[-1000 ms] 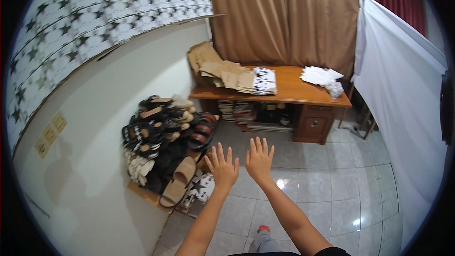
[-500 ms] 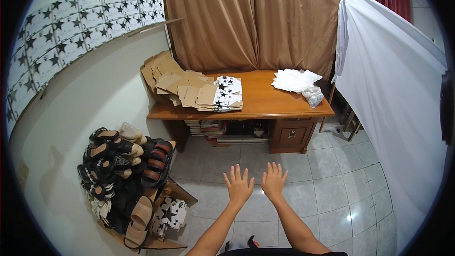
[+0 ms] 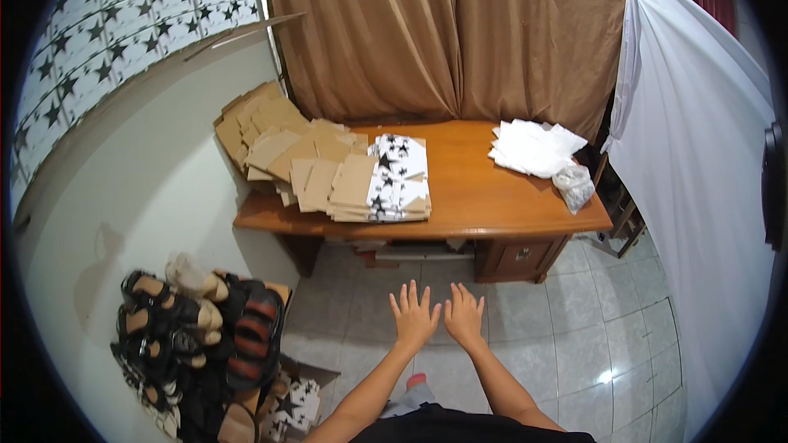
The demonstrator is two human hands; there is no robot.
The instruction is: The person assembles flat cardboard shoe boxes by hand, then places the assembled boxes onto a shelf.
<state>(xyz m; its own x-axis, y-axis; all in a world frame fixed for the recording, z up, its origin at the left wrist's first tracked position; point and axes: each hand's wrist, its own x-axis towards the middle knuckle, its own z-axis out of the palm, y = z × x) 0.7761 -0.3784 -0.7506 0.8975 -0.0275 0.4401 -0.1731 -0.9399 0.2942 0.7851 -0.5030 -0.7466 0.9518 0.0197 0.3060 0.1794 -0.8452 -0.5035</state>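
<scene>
My left hand (image 3: 416,321) is stretched out above the tiled floor, palm down, its fingers spread and holding nothing. Close beside it, my right hand (image 3: 465,317) is also empty, with its fingers extended. Both hands are short of the wooden desk (image 3: 462,189) and touch nothing. On the desk's left half lie overlapping flat brown cardboard pieces (image 3: 314,162). A stack of flattened white boxes with black stars (image 3: 400,184) lies at their right end. White sheets (image 3: 535,148) and a clear plastic bag (image 3: 574,186) with unclear contents rest at the desk's right end.
At lower left, a rack holds piled black and beige shoes (image 3: 168,320) and brown-strapped sandals (image 3: 254,336). Star-printed boxes (image 3: 115,29) line a wall shelf above. Brown curtains (image 3: 377,41) hang behind the desk, and a white cloth (image 3: 698,156) hangs along the right.
The view has moved nearer to the desk, which looks larger. My hands stay outstretched and empty, the right one slightly closer to the left. A foot now shows below them.
</scene>
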